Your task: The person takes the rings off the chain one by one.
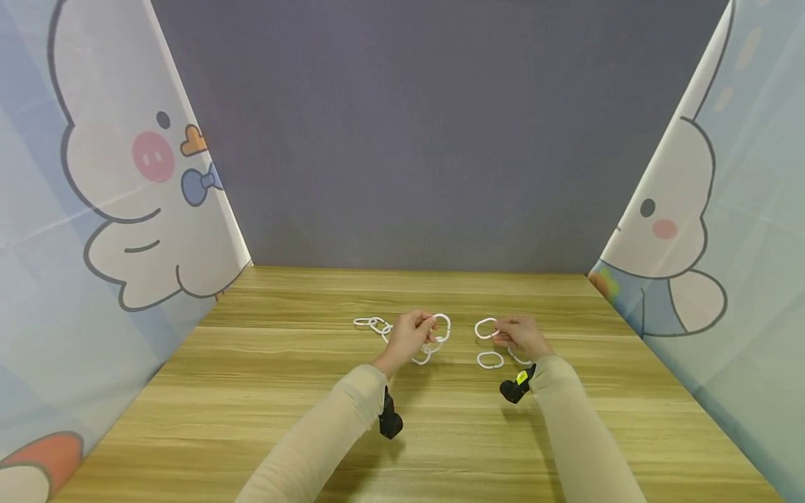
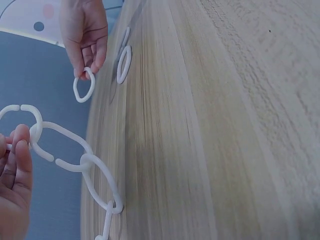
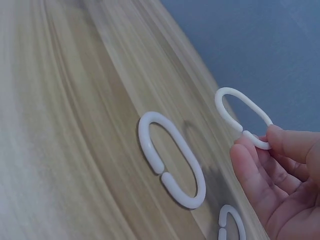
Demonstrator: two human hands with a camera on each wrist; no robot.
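A white plastic chain link with a small gap in its side is pinched between the thumb and fingers of my left hand. More joined links hang from it, and the chain trails down onto the table behind that hand. My right hand pinches a single separate link by one end, raised above the wood. The two held links are apart. Under the right hand, a loose link lies flat, and another loose link is partly cut off in the right wrist view.
The wood-grain table reaches back to a grey wall panel. Printed cartoon cloths stand at the left and right. Black wrist cameras hang below the left wrist and right wrist.
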